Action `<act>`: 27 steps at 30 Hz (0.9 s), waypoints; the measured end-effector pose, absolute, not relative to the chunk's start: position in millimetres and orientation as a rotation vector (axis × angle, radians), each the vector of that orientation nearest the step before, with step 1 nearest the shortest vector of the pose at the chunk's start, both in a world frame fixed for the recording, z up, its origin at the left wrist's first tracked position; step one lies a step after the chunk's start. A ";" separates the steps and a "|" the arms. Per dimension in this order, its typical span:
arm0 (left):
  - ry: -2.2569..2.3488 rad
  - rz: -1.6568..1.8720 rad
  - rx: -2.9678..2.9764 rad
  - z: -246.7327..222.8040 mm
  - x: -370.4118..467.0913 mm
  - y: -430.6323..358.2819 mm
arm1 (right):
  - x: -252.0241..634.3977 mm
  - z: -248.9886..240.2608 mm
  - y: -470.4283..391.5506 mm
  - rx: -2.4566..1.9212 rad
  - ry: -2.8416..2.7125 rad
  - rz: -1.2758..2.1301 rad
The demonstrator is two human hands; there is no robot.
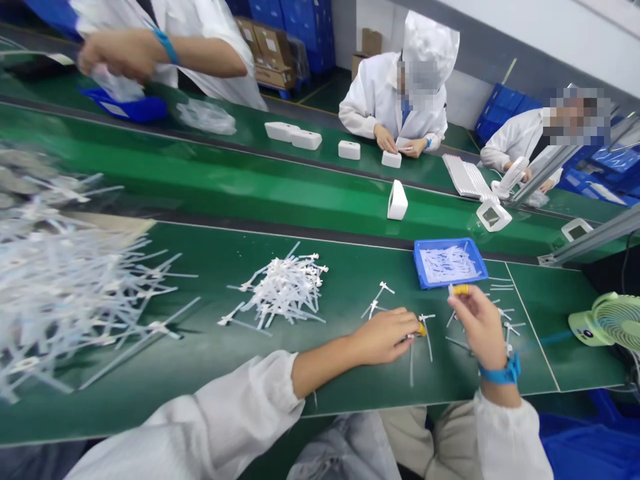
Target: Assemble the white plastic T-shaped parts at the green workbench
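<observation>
My left hand [387, 335] rests low over the green table [360, 267], its fingers closed round a small part with a yellow piece [422, 329] at the fingertips. Raised near the blue tray's front edge, my right hand [479, 321] pinches a yellow piece with a whitish end [461, 289]. Thin white strips fill the blue tray [424, 277]. White connectors with thin tubes [384, 287] lie beside my left hand, and more [509, 327] lie right of my right hand. A pile of similar parts [287, 287] sits left of my hands.
A large heap of tubed parts [100, 287] covers the left side. A green fan [607, 320] stands at the right. Beyond the table's back edge runs a green conveyor [225, 183] with a white housing [398, 201]. People in white coats work across it.
</observation>
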State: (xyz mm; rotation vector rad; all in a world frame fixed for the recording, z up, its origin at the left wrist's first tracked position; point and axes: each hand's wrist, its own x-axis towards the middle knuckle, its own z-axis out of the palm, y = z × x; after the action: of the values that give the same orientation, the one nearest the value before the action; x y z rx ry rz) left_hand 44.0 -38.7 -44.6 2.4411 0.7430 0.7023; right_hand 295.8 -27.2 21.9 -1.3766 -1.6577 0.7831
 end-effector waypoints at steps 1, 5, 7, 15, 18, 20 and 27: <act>0.733 0.697 2.445 -44.8 44.1 -38.9 | 296.0 15.8 -46.5 -1.395 -1.562 0.858; 0.671 0.673 2.468 -45.5 44.5 -40.0 | 291.4 -12.4 -100.5 -1.430 -1.333 1.052; 0.619 0.679 2.448 -44.6 44.2 -40.0 | 286.1 -23.2 -114.3 -1.420 -1.291 1.094; 0.643 0.663 2.342 -39.1 42.1 -38.4 | 269.8 -34.3 -128.5 -1.487 -1.453 0.995; 0.686 0.645 2.320 -38.8 42.4 -39.3 | 266.9 -32.2 -124.6 -1.525 -1.580 0.875; 0.697 0.648 2.322 -38.8 42.7 -40.1 | 264.7 -30.8 -121.2 -1.548 -1.675 0.792; 0.716 0.558 2.359 -37.2 44.4 -40.8 | 264.8 -28.3 -119.6 -1.577 -1.728 0.765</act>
State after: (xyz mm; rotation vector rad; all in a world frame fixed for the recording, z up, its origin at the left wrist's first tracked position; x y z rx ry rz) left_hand 44.4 -40.8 -37.2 2.3589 0.7158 0.5577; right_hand 264.8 -119.6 -28.3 -1.5770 -1.7282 0.7649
